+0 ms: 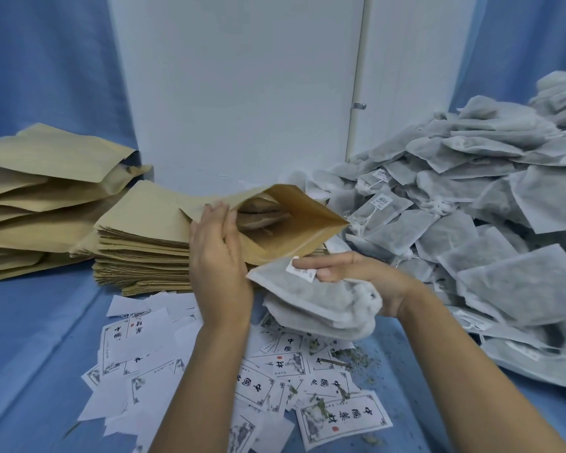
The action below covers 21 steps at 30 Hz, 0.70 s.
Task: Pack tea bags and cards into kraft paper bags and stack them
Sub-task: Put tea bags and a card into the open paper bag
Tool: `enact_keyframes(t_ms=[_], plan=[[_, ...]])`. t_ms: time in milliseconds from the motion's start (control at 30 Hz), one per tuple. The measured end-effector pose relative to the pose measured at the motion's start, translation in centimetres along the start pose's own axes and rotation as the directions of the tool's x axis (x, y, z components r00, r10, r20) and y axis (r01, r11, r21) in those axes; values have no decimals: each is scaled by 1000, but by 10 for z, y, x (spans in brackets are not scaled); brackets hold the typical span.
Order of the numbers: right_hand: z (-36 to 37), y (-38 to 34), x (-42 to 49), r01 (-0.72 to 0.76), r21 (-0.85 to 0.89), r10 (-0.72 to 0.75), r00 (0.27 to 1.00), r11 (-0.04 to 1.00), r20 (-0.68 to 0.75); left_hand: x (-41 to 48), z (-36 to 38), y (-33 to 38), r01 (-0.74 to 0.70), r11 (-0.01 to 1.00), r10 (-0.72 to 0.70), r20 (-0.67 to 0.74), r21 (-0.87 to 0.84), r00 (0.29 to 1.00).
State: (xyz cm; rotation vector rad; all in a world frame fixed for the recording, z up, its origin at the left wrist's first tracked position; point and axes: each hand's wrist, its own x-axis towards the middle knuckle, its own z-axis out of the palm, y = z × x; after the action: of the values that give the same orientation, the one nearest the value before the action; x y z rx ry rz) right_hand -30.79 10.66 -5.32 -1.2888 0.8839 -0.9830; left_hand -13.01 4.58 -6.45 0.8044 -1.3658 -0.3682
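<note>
The left fingers (213,213) are pinching the near lip of the kraft bag (294,223) and holding its mouth open toward the right, with the left hand (221,266) standing upright beside it. The right fingers (321,261) are curling round a bundle of tea bags (314,305). Forefinger and thumb are pressing on a small white tag (303,273), and the bundle's leading corner is sitting just below the open mouth.

To do this well, the right hand (370,279) is probably best keeping the bundle flat and squeezed, lifting that corner over the lower lip and sliding it in along the bag's far wall. Meanwhile the left is likely needing to pull the lip wider, since soft tea bags are apt to snag or buckle on the paper edge.

The bag is resting on a stack of empty bags (144,246). Cards (340,416) are lying scattered on the blue counter (40,338) below the hands, with loose leaf (356,356) among them.

Something pale is already lying inside the bag, but whether it is tea bags alone or a card too is not showing. The number of tea bags in the bundle is hard to make out. The left fingertips are hiding behind the lip. The big pile of tea bags (471,207) is running off the right edge, and the filled bags (30,197) are running off the left.
</note>
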Motion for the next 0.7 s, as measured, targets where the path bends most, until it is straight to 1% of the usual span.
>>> enact_keyframes(t_ms=[100, 133, 167, 200, 267, 333, 367, 467, 500, 567, 600, 700], plan=[[5, -13, -4, 42, 83, -53, 989, 996, 137, -3, 1, -1, 26, 999, -29, 103, 36, 994], [7, -15, -4, 66, 125, -86, 983, 990, 160, -3, 1, -1, 21, 999, -26, 120, 41, 992], [9, -17, -3, 89, 177, -114, 984, 980, 139, -3, 1, -1, 8, 999, -13, 124, 44, 992], [11, -19, -1, 108, 230, -127, 989, 967, 73, -2, 0, -1, -9, 999, 3, 115, 47, 993], [14, -23, 5, 132, 261, -97, 985, 956, -143, -2, 1, -1, -15, 999, 10, 93, 50, 996], [17, -28, 12, 107, 202, -27, 933, 973, -359, -4, 2, -1, -12, 998, 6, 97, 60, 995], [20, -31, 17, 76, 158, 1, 899, 984, -437, -6, 3, -2, -25, 997, 17, 107, 76, 994], [28, -38, 46, 5, -19, -15, 822, 1000, -569, -12, 9, -2, -91, 988, 77, 112, 123, 991], [33, -41, 56, -51, -97, -19, 791, 994, -611, -13, 12, -2, -99, 986, 87, 98, 133, 991], [41, -43, 76, -133, -192, -39, 717, 972, -696, -14, 15, 0, -78, 987, 70, 59, 141, 996], [45, -43, 85, -142, -191, -38, 699, 971, -714, -14, 16, 1, -65, 988, 59, 47, 139, 997], [56, -42, 104, -69, -164, -81, 651, 984, -755, -15, 17, 2, -73, 986, 66, 54, 151, 996]])
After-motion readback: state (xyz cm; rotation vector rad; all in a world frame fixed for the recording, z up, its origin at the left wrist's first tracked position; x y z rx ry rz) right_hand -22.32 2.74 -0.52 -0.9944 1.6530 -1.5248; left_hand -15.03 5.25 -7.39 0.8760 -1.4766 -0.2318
